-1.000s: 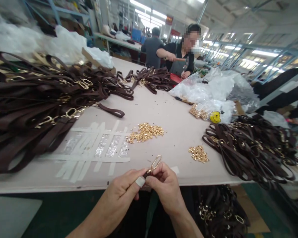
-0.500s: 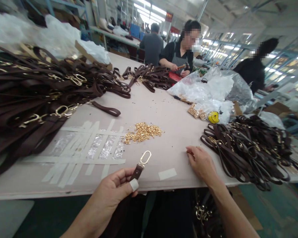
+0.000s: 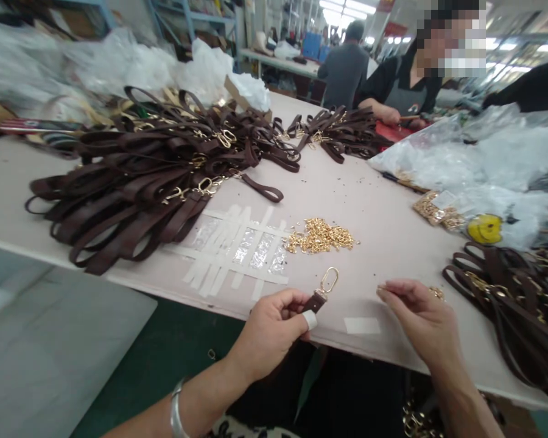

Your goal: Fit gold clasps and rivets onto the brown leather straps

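Note:
My left hand (image 3: 274, 331), its thumb wrapped in white tape, is closed around the end of a dark brown leather strap (image 3: 314, 304). From that end a gold oval clasp (image 3: 329, 280) sticks up over the table edge. My right hand (image 3: 424, 322) is closed in a pinch to the right of it, with a tiny gold-coloured metal piece (image 3: 380, 288) at the fingertips; its exact shape is too small to tell. Behind the right hand's knuckles lie some small gold pieces (image 3: 437, 292). A larger heap of small gold metal pieces (image 3: 322, 236) lies beyond the left hand.
Piles of brown straps with gold clasps lie at left (image 3: 164, 176) and right (image 3: 497, 298). Tape strips (image 3: 228, 243) cover part of the table (image 3: 329, 188). Plastic bags (image 3: 493, 152) and a packet of gold pieces (image 3: 433, 210) stand right. A co-worker (image 3: 402, 91) works across the table.
The view has swung left. My right hand has lifted off the small gold pieces and come toward the left hand, fingertips pinched. The left hand still holds the strap.

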The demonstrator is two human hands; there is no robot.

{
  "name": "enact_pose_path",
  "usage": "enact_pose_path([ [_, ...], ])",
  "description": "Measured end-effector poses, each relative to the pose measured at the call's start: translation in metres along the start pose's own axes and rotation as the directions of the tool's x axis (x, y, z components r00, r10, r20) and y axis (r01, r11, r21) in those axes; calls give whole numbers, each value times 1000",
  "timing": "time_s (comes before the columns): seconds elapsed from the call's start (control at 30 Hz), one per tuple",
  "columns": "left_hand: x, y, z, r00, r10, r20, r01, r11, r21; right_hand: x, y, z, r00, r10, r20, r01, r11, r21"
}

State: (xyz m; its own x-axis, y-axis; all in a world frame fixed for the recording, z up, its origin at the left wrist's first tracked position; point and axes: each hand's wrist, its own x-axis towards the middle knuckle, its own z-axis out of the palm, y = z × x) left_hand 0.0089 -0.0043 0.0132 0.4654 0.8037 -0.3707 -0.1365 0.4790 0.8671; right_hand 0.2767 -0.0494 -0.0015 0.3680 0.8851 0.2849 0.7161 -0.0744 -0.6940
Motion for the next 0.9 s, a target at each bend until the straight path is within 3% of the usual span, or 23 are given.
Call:
enact_pose_path([
  [0.1, -1, -2, 1, 999, 52, 5, -52, 998, 28, -29, -44, 33, 997, 50, 57, -67, 930, 361],
  [0.2, -4, -2, 2, 990, 140, 27, -142, 986, 88, -49, -71, 57, 997, -7, 74, -25, 903, 429],
  [0.33, -10, -2, 0, 961, 274, 19, -269, 922, 278, -59, -82, 65, 990, -139, -3, 132, 939, 318],
  [0.5, -15, -7, -4, 910, 414, 23, -375, 799, 470, -63, -93, 59, 937, -349, -29, 350, 935, 46],
  [0.73, -15, -12, -5, 855, 514, 62, -473, 727, 497, -67, -99, 62, 905, -410, -116, 412, 911, -6],
  [0.9, -15, -18, -3, 885, 465, 24, -428, 792, 434, -68, -100, 62, 892, -432, -131, 434, 901, -14],
])
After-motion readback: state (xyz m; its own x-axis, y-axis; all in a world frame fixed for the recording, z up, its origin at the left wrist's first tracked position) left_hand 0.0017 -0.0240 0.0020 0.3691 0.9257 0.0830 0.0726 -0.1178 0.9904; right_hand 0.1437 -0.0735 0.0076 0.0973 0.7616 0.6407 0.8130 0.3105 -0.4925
